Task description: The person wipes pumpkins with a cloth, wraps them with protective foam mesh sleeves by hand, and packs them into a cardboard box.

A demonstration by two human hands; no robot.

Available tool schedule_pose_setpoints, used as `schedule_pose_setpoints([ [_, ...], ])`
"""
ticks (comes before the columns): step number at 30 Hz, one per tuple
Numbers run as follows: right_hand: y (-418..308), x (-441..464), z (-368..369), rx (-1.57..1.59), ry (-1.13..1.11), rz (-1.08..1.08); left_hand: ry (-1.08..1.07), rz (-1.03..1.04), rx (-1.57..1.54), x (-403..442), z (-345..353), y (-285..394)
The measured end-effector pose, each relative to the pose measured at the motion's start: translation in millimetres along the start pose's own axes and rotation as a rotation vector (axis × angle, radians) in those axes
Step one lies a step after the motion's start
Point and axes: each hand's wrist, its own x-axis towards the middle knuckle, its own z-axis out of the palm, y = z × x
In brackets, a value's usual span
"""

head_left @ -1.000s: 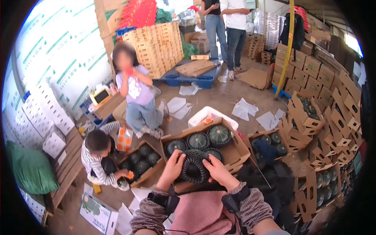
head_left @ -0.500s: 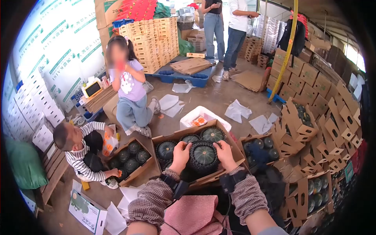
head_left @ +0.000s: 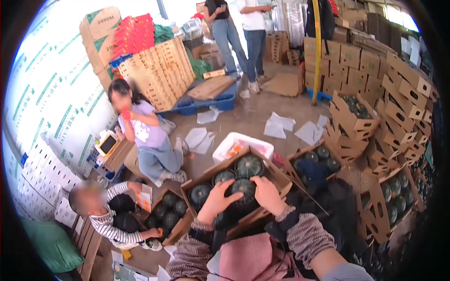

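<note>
In front of me stands an open cardboard box (head_left: pixel 281 183) with several round, dark green pumpkins, at least some in black mesh sleeves. My left hand (head_left: pixel 218 200) curls round the left side of one pumpkin (head_left: pixel 243 188), its thumb reaching across the front. On that pumpkin's right side rest the bent fingers of my right hand (head_left: pixel 267 194). It sits among the others in the box. Behind it lies another pumpkin (head_left: pixel 249 166); a further pumpkin (head_left: pixel 200 194) is left of my left hand. My fingertips are partly hidden.
A child in stripes (head_left: pixel 115 213) crouches left beside a smaller pumpkin box (head_left: pixel 186 222). Another child (head_left: pixel 152 136) kneels farther back. A white foam tub (head_left: pixel 268 149) stands behind my box. More pumpkin boxes (head_left: pixel 358 124) are at right, by a yellow pole (head_left: pixel 317 56).
The pumpkin between my hands has gone from raised above the box to down among the others. My left hand has shifted onto its near left side. The camera view has turned.
</note>
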Motion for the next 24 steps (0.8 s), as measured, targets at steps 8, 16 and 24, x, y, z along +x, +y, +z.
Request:
schedule_pose_setpoints([
  [8, -23, 10, -28, 0.205, -0.186, 0.331, -0.063, -0.202, -0.643, -24, 6, 7],
  [16, 10, 61, -91, 0.290, -0.212, -0.349, 0.055, -0.190, -0.752, 23, -3, 16],
  [24, 37, 107, -83, -0.109, -1.070, -0.321, -0.490, 0.244, 0.617, 19, 77, -2],
])
